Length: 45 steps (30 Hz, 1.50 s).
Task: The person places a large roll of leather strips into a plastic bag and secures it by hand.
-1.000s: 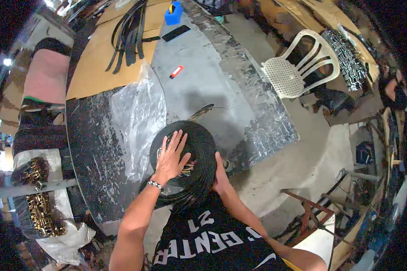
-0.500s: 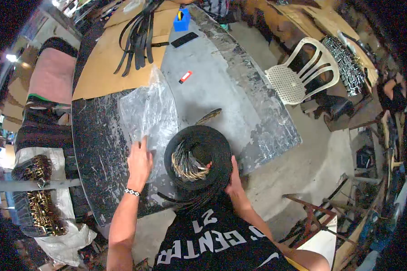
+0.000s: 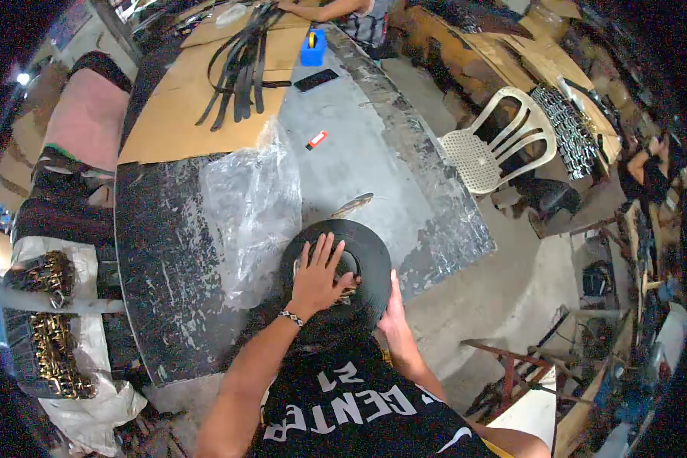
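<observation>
A thick round coil of black straps (image 3: 370,256) sits at the near edge of the table, against my torso. Its hollow middle holds brass-coloured metal ends, now largely covered by my left hand (image 3: 317,278). That hand lies across the top of the coil with its fingers spread. Around the coil's right side, my right hand (image 3: 391,313) grips the outer edge; most of its fingers are hidden underneath. A crumpled clear plastic bag (image 3: 252,217) lies on the table just left of the coil. Beyond the coil rests a thin dark strip (image 3: 353,204).
Farther up the table (image 3: 168,252) are a red-and-white object (image 3: 317,140), a black phone (image 3: 316,80), a blue tape dispenser (image 3: 313,47) and black straps (image 3: 244,84) on cardboard (image 3: 156,130). Another person's arm (image 3: 320,11) reaches in there. A white plastic chair (image 3: 469,156) stands right.
My left hand has moved right from beside the plastic bag onto the coil's top. The right hand stays at the coil's side. Another person's arm has come into view at the far end.
</observation>
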Tool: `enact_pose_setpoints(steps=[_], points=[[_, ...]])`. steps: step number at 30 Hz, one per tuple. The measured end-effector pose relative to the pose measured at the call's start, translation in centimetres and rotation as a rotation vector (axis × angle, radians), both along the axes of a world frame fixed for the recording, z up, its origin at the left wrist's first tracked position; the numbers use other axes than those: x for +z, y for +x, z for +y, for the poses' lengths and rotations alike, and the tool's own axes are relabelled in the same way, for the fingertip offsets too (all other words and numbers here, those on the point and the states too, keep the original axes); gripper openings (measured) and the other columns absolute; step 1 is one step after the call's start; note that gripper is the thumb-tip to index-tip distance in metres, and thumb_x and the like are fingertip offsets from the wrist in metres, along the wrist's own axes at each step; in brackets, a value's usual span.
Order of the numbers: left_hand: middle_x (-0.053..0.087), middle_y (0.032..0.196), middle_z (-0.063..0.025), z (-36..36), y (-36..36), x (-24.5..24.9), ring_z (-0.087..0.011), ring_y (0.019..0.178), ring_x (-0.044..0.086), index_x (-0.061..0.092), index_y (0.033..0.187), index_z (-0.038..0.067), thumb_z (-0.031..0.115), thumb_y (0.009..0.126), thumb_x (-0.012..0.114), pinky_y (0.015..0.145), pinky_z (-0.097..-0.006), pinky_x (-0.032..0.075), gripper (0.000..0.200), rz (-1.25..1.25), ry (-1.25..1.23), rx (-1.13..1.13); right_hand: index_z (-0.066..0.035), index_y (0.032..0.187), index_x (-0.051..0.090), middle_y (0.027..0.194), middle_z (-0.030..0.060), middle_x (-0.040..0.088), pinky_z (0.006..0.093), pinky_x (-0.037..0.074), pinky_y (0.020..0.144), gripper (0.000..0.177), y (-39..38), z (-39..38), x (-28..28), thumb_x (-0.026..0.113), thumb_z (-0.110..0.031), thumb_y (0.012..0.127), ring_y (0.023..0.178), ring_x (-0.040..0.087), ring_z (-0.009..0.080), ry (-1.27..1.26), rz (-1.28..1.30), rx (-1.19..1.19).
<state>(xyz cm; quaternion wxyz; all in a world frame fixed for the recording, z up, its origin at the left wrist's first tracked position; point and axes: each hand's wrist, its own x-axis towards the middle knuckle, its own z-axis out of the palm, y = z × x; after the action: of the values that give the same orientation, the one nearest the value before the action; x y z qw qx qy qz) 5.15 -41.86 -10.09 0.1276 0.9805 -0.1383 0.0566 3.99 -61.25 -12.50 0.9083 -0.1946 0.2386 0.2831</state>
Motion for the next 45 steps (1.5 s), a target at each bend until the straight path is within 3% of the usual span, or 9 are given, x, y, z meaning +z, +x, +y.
enact_pose_setpoints(steps=[15,17,20,24,31,33,35,39,45], points=[[0.02,0.159,-0.0191,0.3,0.4,-0.4,-0.0329,0.149,0.015,0.026,0.153,0.006,0.052,0.093,0.049,0.12,-0.0528,0.009,0.079,0.093,-0.018,-0.004,-0.007,0.131,0.056,0.124,0.0104,0.063,0.0447,0.047,0.097,0.067,0.0,0.0,-1.3,0.045,-0.063,0.094,0.109,0.06,0.0284,-0.202,0.009,0.024],[0.02,0.159,-0.0187,0.4,1.6,0.7,-0.0332,0.149,0.016,0.024,0.153,0.006,0.05,0.089,0.057,0.12,-0.0533,0.009,0.084,0.102,-0.109,0.026,-0.002,0.118,0.062,0.103,0.0138,0.069,0.0409,0.054,0.084,0.07,0.5,0.3,-2.0,0.037,-0.064,0.096,0.092,0.066,0.027,-0.195,0.029,-0.018],[0.023,0.158,-0.0168,0.2,5.4,4.3,-0.0312,0.149,0.017,0.022,0.154,0.012,0.025,0.064,0.078,0.118,-0.0581,0.011,0.107,0.086,-0.089,-0.111,-0.002,0.116,0.062,0.1,0.0134,0.069,0.0409,0.054,0.082,0.071,0.8,0.2,-0.3,0.035,-0.064,0.097,0.088,0.066,0.0265,-0.169,0.016,0.056],[0.034,0.151,-0.0168,-0.1,9.5,4.5,-0.0331,0.143,0.029,0.029,0.151,0.014,0.015,0.065,0.078,0.114,-0.0566,0.025,0.099,0.087,0.293,-0.316,-0.002,0.114,0.063,0.099,0.0134,0.068,0.0407,0.054,0.08,0.071,1.6,0.2,-0.5,0.034,-0.065,0.096,0.086,0.065,0.0261,-0.169,-0.044,0.109],[0.051,0.127,-0.0157,-0.9,9.6,-0.5,-0.0331,0.124,0.047,0.045,0.139,0.011,0.001,0.071,0.067,0.108,-0.0492,0.034,0.072,0.03,0.147,-0.203,-0.005,0.121,0.06,0.106,0.0117,0.067,0.0413,0.052,0.083,0.071,1.3,0.2,-0.1,0.035,-0.066,0.096,0.092,0.064,0.0263,-0.23,-0.058,0.091],[0.053,0.126,-0.0144,-1.0,9.5,-0.4,-0.0328,0.123,0.048,0.046,0.137,0.011,0.001,0.07,0.068,0.106,-0.0491,0.036,0.071,0.006,0.153,-0.194,-0.006,0.13,0.056,0.116,0.0121,0.066,0.0433,0.051,0.089,0.072,1.4,0.4,0.2,0.037,-0.066,0.095,0.1,0.064,0.0276,-0.204,-0.094,0.105],[0.053,0.125,-0.0143,-0.9,9.6,-0.6,-0.0327,0.123,0.048,0.046,0.136,0.012,0.001,0.068,0.07,0.103,-0.0492,0.038,0.073,-0.016,0.169,-0.164,-0.004,0.112,0.063,0.094,0.0106,0.068,0.0386,0.053,0.074,0.072,1.7,1.1,3.0,0.034,-0.068,0.095,0.082,0.064,0.0237,-0.301,0.018,0.101],[0.053,0.123,-0.0139,-0.2,9.8,-1.5,-0.0297,0.121,0.049,0.048,0.133,0.012,0.003,0.071,0.068,0.099,-0.0484,0.038,0.065,-0.114,0.139,-0.163,-0.003,0.113,0.063,0.094,0.0116,0.068,0.0384,0.053,0.074,0.075,1.5,1.4,4.4,0.035,-0.07,0.093,0.082,0.064,0.0241,-0.269,0.024,0.118],[0.051,0.132,-0.0144,1.7,11.9,5.2,-0.0349,0.128,0.045,0.043,0.139,0.012,0.028,0.059,0.086,0.103,-0.0491,0.04,0.092,0.4,-0.047,-0.339,-0.001,0.114,0.061,0.096,0.0137,0.068,0.0389,0.053,0.077,0.077,1.5,-0.5,-1.3,0.034,-0.07,0.093,0.084,0.065,0.0254,-0.227,-0.079,0.169]])
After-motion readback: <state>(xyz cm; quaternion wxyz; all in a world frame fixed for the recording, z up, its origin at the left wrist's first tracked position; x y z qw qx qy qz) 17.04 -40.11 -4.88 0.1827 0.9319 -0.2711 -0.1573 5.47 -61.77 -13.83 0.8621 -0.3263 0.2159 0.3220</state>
